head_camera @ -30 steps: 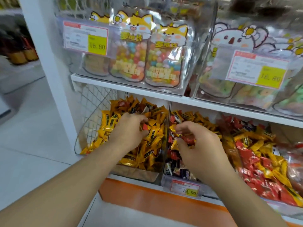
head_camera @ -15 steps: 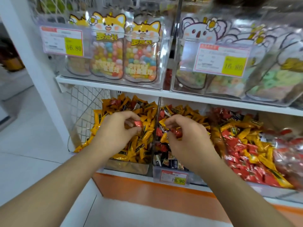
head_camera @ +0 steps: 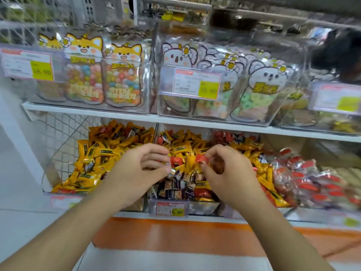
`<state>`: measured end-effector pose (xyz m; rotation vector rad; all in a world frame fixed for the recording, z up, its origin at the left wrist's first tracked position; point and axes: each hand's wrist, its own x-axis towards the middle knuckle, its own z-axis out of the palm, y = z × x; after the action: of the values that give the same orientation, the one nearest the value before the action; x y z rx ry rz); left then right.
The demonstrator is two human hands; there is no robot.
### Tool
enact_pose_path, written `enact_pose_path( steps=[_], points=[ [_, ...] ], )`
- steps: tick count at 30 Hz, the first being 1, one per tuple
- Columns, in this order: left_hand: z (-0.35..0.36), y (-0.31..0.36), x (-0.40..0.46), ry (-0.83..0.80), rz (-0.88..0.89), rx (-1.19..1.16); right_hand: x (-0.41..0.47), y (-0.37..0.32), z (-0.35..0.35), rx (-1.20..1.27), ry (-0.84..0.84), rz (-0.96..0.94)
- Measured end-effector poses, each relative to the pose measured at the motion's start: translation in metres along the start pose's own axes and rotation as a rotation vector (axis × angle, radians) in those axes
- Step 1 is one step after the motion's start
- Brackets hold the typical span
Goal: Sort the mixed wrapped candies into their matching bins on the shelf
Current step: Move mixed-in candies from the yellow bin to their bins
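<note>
Left hand (head_camera: 136, 171) pinches a red candy (head_camera: 176, 160); right hand (head_camera: 230, 177) pinches another red one (head_camera: 201, 159), over the middle bin (head_camera: 203, 207). Sorting looks early: that bin remains thoroughly mixed.

Top shelf (head_camera: 254, 8) smeared by blur; right-edge bin (head_camera: 336, 106) cut off (price tag (head_camera: 335, 98) unreadable)

Your left hand (head_camera: 134, 173) & right hand (head_camera: 226, 173) hang over the middle bin (head_camera: 192, 207) on the lower shelf, each pinching a red wrapped candy (head_camera: 175, 160) (head_camera: 201, 159) btw thumb & fingertips. Left bin holds mostly yellow candies (head_camera: 101, 163); the right-hand pile is red & yellow mixed (head_camera: 283, 173). Upper shelf (head_camera: 121, 117) carries clear boxes w/ cartoon-animal candy bags (head_camera: 84, 75) & yellow price tags (head_camera: 208, 90).
</note>
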<state>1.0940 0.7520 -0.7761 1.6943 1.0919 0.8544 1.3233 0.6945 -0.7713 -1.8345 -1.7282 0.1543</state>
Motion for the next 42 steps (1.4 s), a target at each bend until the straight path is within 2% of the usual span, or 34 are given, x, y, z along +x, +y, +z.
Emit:
enact_pose_path(
  steps=[3, 8, 12, 17, 22, 28, 33, 37, 40, 42],
  points=[
    [0.006, 0.000, 0.001, 0.026, 0.028, 0.092, -0.003, 0.033, -0.020, -0.089, 0.106, 0.110],
    [0.010, -0.007, 0.008, 0.072, 0.054, 0.156, -0.003, 0.047, -0.024, -0.154, 0.022, 0.249],
    [-0.004, -0.021, 0.015, 0.173, 0.086, 0.253, 0.004, 0.024, -0.011, -0.129, 0.055, 0.150],
    [-0.047, -0.055, 0.042, 0.337, 0.003, 0.368, 0.012, -0.004, 0.012, -0.074, 0.011, 0.054],
    [-0.095, -0.091, 0.081, 0.494, -0.010, 0.636, 0.019, -0.014, 0.030, -0.081, -0.004, -0.022],
    [-0.117, -0.124, 0.119, 0.502, 0.093, 0.808, 0.028, -0.016, 0.043, -0.061, -0.040, -0.008],
    [-0.114, -0.138, 0.120, 0.582, 0.031, 0.704, 0.033, -0.019, 0.048, -0.038, -0.059, -0.005],
    [-0.112, -0.119, 0.105, 0.591, 0.076, 0.610, 0.031, -0.021, 0.049, -0.034, -0.083, 0.006],
    [-0.103, -0.084, 0.082, 0.540, 0.071, 0.465, 0.027, -0.022, 0.048, -0.015, -0.102, -0.015],
    [-0.088, -0.061, 0.061, 0.430, 0.053, 0.337, 0.024, -0.025, 0.047, -0.001, -0.113, -0.057]
  ],
)
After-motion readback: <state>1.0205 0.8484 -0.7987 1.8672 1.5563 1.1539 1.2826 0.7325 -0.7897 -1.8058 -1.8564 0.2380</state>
